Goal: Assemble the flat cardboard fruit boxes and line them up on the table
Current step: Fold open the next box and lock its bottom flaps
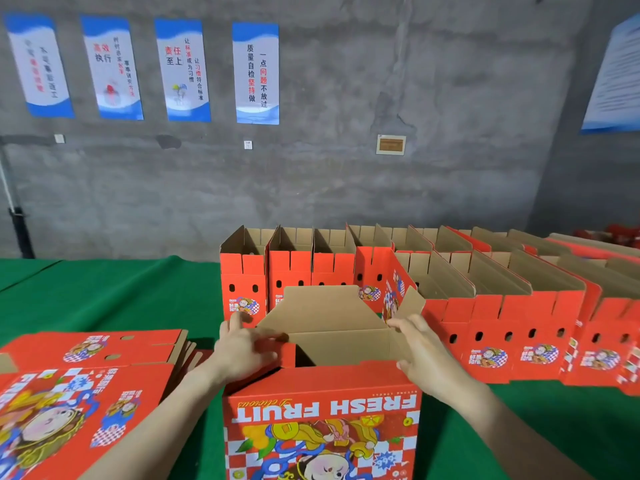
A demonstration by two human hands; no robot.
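Fingers of the left hand curl over one side flap, and fingers of the right hand pinch the other, on a red printed cardboard fruit box at the near edge of the green-covered desk; flaps not yet folded in. Rows of assembled red boxes stand behind; a stack of flat red cartons waits at left, so much likely remains. Room: grey concrete wall, blue-and-white posters.
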